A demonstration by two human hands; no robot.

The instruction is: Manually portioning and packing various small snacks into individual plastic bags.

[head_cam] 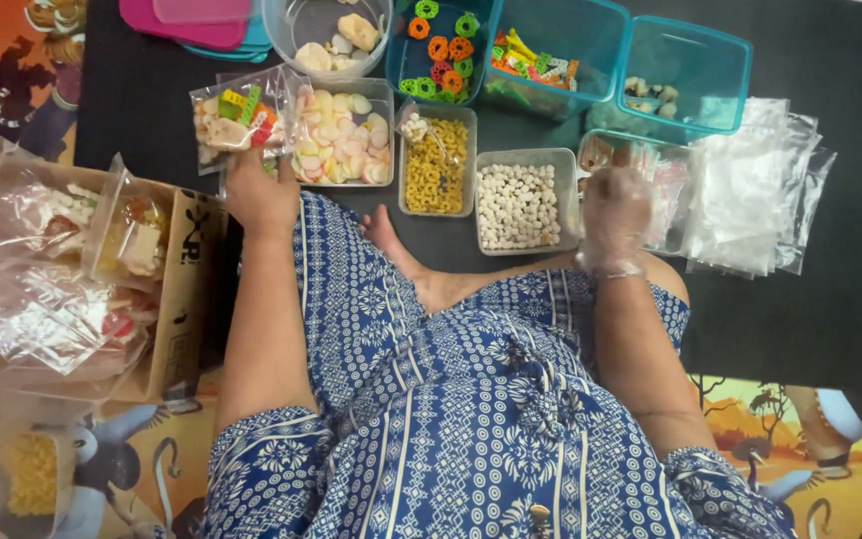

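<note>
Clamped around the lower edge of a clear plastic bag (236,118) of mixed snack pieces, the left hand (261,195) holds the bag up so that its filled part sits just beyond the fingers, overlapping the near corner of a clear tub of pale pink and white chips (343,135). Beside that grip on the outer side stands a cardboard box (184,289) stuffed with filled bags (42,279). Over on the other side, the right hand (616,215), in a thin clear glove, is curled into a loose fist above the rim of a tub (631,155); whether it grips anything cannot be told. Just inward of that fist lies a tub of small white balls (518,205), then a tub of yellow ring snacks (438,165). Outward of it rests a stack of empty clear bags (755,190). Beyond both hands stand teal containers (685,75).
</note>
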